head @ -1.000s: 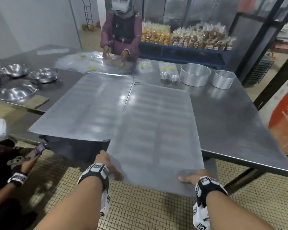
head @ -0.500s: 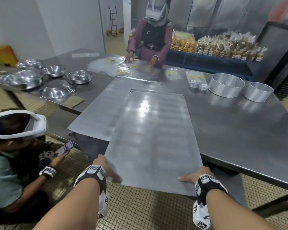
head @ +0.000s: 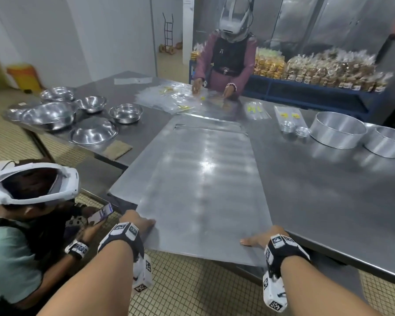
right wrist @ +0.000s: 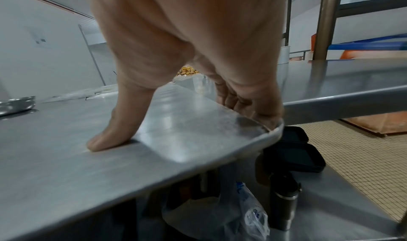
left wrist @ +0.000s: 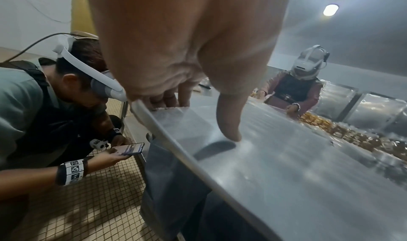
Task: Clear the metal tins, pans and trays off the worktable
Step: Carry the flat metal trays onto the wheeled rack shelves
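A large flat metal tray (head: 203,190) lies almost squarely on a second tray (head: 130,179) and overhangs the near edge of the steel worktable (head: 328,201). My left hand (head: 138,223) grips its near left corner, thumb (left wrist: 229,122) on top and fingers (left wrist: 167,100) curled under the tray (left wrist: 286,166). My right hand (head: 259,240) grips the near right corner the same way, thumb (right wrist: 110,136) on top of the tray (right wrist: 165,136) and fingers (right wrist: 242,102) underneath. Two round tins (head: 338,131) (head: 388,142) and small tins (head: 287,127) stand at the far right.
Several steel bowls (head: 123,112) sit on a lower table at the left. A person (head: 27,224) crouches close to my left arm with a phone (head: 100,213). Another person (head: 226,65) works at the far edge. A plastic bag (right wrist: 220,218) and bottle (right wrist: 284,201) lie on the shelf below.
The tray in my hands has moved left over the second tray and now covers most of it. My view has swung left, so the crouching person shows.
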